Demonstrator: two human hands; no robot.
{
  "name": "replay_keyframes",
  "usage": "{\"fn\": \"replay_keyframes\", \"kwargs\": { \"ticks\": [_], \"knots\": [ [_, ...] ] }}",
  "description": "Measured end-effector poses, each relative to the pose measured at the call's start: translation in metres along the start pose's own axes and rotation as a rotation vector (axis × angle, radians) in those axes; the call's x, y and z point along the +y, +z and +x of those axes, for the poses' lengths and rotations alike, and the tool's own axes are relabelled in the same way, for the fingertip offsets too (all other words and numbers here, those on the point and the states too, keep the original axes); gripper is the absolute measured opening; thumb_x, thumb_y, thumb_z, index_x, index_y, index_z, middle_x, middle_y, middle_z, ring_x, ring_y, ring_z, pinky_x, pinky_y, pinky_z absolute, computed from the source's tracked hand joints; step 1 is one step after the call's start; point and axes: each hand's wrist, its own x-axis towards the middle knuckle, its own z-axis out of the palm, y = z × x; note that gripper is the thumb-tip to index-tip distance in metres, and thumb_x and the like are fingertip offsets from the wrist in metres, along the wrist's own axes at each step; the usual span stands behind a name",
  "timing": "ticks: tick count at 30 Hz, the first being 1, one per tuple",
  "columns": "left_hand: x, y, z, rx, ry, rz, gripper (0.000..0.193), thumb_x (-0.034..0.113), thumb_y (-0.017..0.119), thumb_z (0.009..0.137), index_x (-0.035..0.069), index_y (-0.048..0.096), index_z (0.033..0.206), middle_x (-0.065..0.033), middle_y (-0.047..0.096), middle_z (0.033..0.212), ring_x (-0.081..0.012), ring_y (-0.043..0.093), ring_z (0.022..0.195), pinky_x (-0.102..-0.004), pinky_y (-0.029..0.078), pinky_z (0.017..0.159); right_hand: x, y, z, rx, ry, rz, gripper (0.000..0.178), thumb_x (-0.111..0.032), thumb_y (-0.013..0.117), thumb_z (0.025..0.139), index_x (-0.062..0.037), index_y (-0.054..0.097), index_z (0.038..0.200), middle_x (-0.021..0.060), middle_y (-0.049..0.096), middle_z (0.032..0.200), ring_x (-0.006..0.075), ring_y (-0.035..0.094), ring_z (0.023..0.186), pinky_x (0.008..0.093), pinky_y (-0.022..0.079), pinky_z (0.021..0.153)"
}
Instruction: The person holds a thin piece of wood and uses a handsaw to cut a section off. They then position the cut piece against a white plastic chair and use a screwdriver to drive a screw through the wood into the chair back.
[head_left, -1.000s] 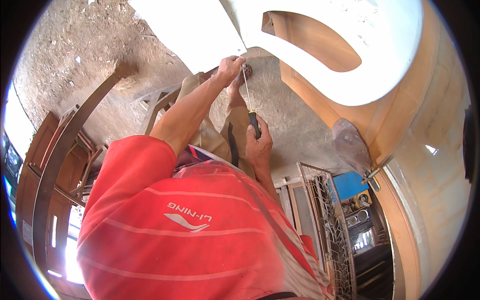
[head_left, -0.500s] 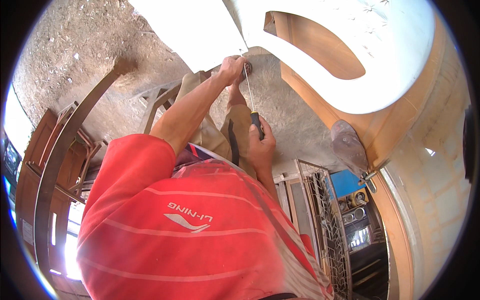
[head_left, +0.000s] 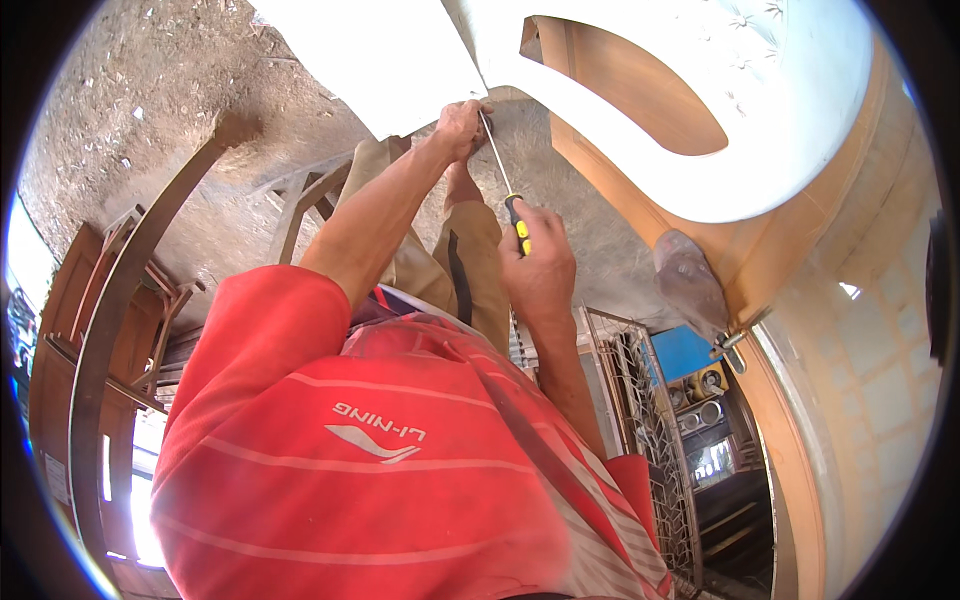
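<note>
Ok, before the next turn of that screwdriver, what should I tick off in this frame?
1. Grip on the tool: ok. The right hand is closed round the yellow and black handle of the screwdriver.
2. Tip at the work: ok. The shaft runs up to the lower edge of the white panel.
3. Support at the tip: ok. The left hand sits right where the shaft ends, against the panel edge.
4. Tip seated in a screw: cannot tell. The left hand covers that spot.
5. Left hand pinching a screw or only steadying the tip: cannot tell.
</note>
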Motion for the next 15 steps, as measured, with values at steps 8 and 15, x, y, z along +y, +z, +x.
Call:
{"fn": "replay_keyframes", "kwargs": {
  "ticks": [8,15],
  "knots": [
    [0.005,0.008,0.004,0.050,-0.227,-0.393,0.024,0.010,0.049,0.092,-0.006,0.066,0.097,-0.0023,0.041,0.057,-0.0122,0.041,0.048,-0.0288,0.033,0.042,-0.006,-0.011,0.007,-0.221,0.674,0.485,0.038,-0.025,0.060,0.097,0.0019,0.057,0.122,0.0111,0.067,0.092,0.0157,0.061,0.065,0.0328,0.049,0.056],
    [0.012,0.025,-0.022,0.155,-0.252,-0.142,0.021,0.016,0.054,0.092,0.001,0.062,0.080,-0.0070,0.054,0.067,-0.0155,0.043,0.048,-0.0290,0.032,0.042,-0.035,-0.012,0.016,-0.231,0.194,-0.161,0.037,-0.020,0.059,0.095,0.0012,0.057,0.125,0.0156,0.067,0.102,0.0221,0.065,0.070,0.0407,0.052,0.061]
  ]
}}
